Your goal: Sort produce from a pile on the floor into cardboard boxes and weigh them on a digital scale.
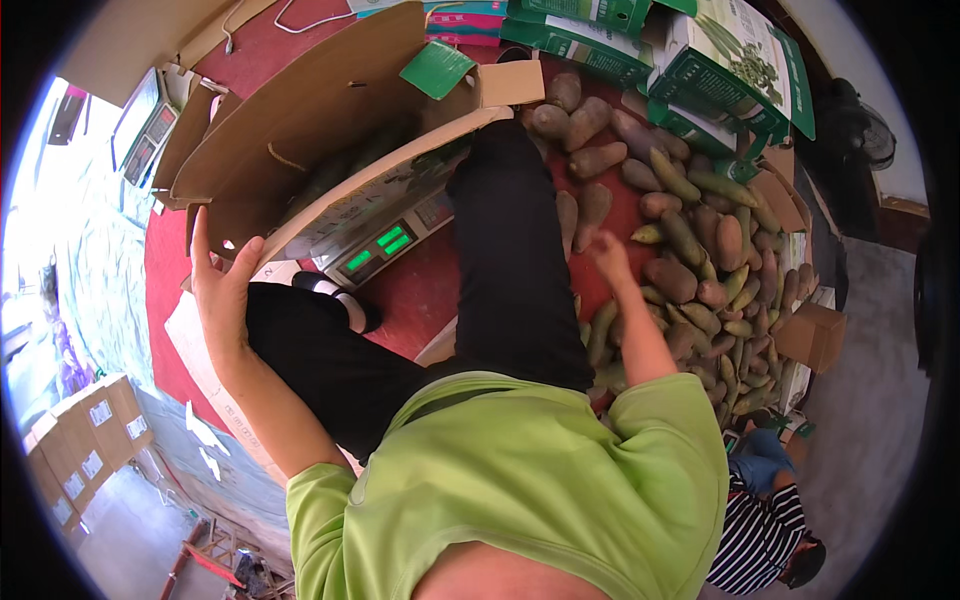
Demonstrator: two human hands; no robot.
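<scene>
At the left, my left hand (220, 290) grips the near corner of a large open cardboard box (330, 110), thumb and fingers on either side of its wall. The box rests on a digital scale (420, 225) with lit green displays; its shadowed contents are hard to make out. My right hand (607, 260) is low over the right side, just below a long brownish vegetable (593, 207). Its fingers look slightly blurred, and I cannot tell whether they hold anything. Beside it spreads a big pile of long brown and green vegetables (728, 240), of unclear kind.
Green printed cartons (720, 70) stand at the far right, with a black fan (865, 130) beyond. Another scale (150, 130) is at the far left. Stacked boxes (85, 445) stand lower left. A person in a striped top (755, 540) is at lower right. My legs straddle the red floor covering (405, 305).
</scene>
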